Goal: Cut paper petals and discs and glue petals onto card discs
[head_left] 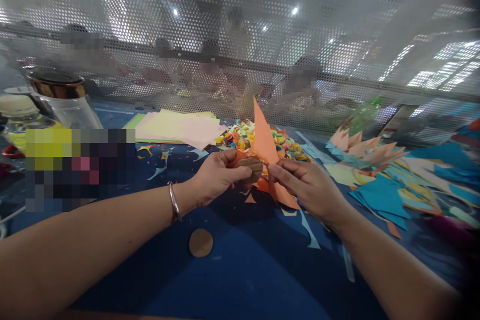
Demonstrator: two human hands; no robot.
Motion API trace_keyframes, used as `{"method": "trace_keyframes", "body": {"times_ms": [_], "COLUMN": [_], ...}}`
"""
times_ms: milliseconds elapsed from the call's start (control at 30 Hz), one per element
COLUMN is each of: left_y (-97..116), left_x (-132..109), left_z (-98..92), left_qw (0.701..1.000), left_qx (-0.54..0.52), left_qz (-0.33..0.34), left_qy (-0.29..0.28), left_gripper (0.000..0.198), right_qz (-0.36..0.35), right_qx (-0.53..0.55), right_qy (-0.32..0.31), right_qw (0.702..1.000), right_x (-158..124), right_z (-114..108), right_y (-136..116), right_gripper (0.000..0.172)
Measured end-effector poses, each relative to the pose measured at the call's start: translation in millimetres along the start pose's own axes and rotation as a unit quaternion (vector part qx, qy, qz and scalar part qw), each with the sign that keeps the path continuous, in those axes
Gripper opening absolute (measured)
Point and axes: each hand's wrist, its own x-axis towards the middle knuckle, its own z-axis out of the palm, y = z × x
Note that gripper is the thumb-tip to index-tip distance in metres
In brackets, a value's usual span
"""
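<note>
My left hand (pixel 217 176) pinches a brown cardboard disc (pixel 251 170), thumb on its face and fingers behind. Orange paper (pixel 265 132) sits behind the disc, one pointed corner standing up and another part hanging below my right hand. My right hand (pixel 300 180) is closed at the disc's right edge, fingertips pinched on the orange paper there; the exact grip is partly hidden. A second cardboard disc (pixel 201 243) lies flat on the blue table, below my left wrist.
Paper sheets (pixel 176 127) are stacked at back left. Behind my hands is a heap of coloured scraps (pixel 292 147). Folded paper pieces (pixel 363 147) and blue paper (pixel 380 200) lie right. A lidded jar (pixel 63 97) stands left. A perforated screen (pixel 210 20) runs along the back.
</note>
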Motion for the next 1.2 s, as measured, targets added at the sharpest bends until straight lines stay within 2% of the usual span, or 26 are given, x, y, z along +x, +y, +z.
{"method": "trace_keyframes", "body": {"times_ms": [133,400,900,1200], "left_y": [1.9,3.9,3.8,4.3], "left_x": [1.4,0.7,-0.4,0.0], "left_z": [-0.7,1.6,3.1,3.4], "left_qw": [1.000,0.999,0.998,0.999], "left_qx": [0.006,-0.017,-0.050,-0.035], "left_qz": [0.009,-0.007,-0.020,-0.015], "left_qy": [0.026,0.026,0.024,0.028], "left_gripper": [0.018,0.007,0.009,0.008], "right_qz": [0.014,0.029,-0.009,-0.010], "right_qx": [0.024,0.044,-0.010,-0.015], "right_qy": [-0.011,-0.037,-0.014,-0.019], "right_qw": [1.000,0.998,1.000,1.000], "right_x": [-0.5,-0.1,1.8,0.7], "right_z": [-2.9,-3.9,-7.9,-8.4], "right_y": [1.4,5.8,-0.1,0.4], "right_gripper": [0.056,0.053,0.061,0.057]}}
